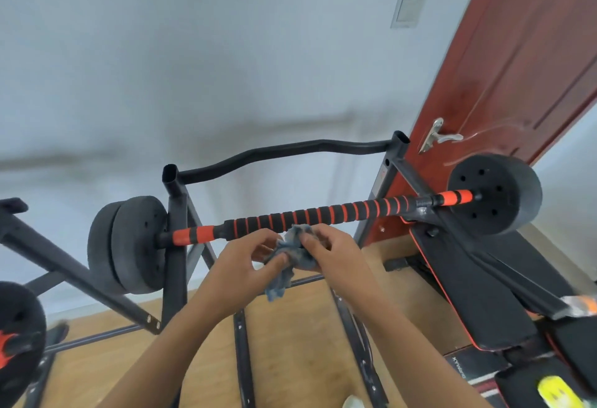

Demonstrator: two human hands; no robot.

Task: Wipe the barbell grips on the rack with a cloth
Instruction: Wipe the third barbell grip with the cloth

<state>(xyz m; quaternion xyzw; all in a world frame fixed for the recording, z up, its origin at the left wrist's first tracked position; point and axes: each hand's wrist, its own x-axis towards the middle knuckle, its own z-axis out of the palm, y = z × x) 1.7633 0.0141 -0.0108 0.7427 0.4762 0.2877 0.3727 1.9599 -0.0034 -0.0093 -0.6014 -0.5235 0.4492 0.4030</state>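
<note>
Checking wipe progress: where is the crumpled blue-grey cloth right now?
Head view, centre: the crumpled blue-grey cloth is bunched between the left hand and right hand, just below the black-and-orange striped barbell grip.

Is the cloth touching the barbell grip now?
Cannot tell. In the head view the cloth, held by both hands, overlaps the lower edge of the barbell grip; neither contact nor gap shows plainly.

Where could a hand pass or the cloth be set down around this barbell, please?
Bare wood floor shows between the rack's black legs below the barbell. The gap between the barbell and the rack's curved rear bar is open. Crowded: the middle grip, where left hand and right hand hold the cloth, and the bench at right.
</note>
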